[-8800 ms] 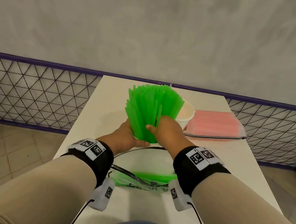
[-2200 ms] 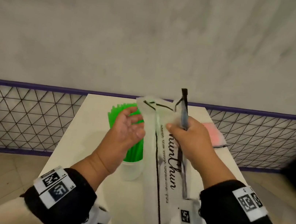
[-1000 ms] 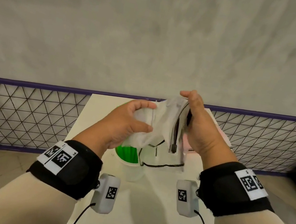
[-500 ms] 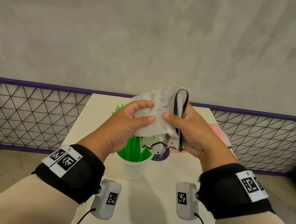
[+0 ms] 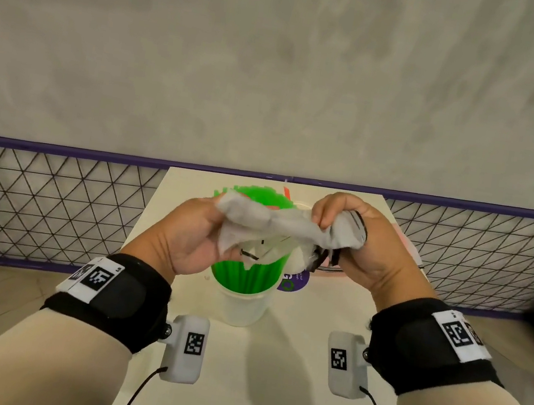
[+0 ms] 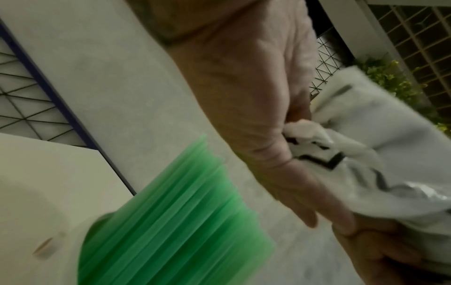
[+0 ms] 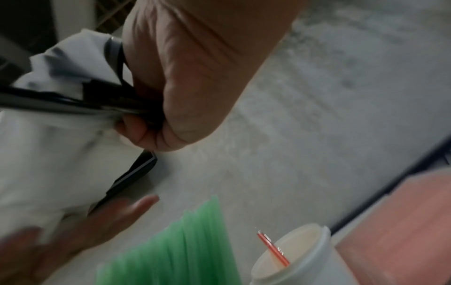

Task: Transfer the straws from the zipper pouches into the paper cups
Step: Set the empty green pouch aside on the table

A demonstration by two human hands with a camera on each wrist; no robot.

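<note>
Both hands hold the empty white zipper pouch (image 5: 275,228) crumpled above the table. My left hand (image 5: 198,237) grips its left end and my right hand (image 5: 356,247) clenches the right end with the black zipper strip. Just below the pouch, a bundle of green straws (image 5: 245,272) stands upright in a white paper cup (image 5: 239,305). Behind that cup is a second paper cup (image 7: 300,256) holding one red straw (image 7: 273,248). A pouch of pink straws (image 7: 402,221) lies flat to the right of it.
The narrow white table (image 5: 267,376) runs away from me to a purple-railed wire mesh fence (image 5: 51,198) and a grey wall. Tiled floor drops off on both sides. Bare tabletop lies between the cup and my body.
The pouch went from hanging long in my right hand to a crumpled wad held by both hands. The hands have spread slightly apart and sunk closer to the green straws.
</note>
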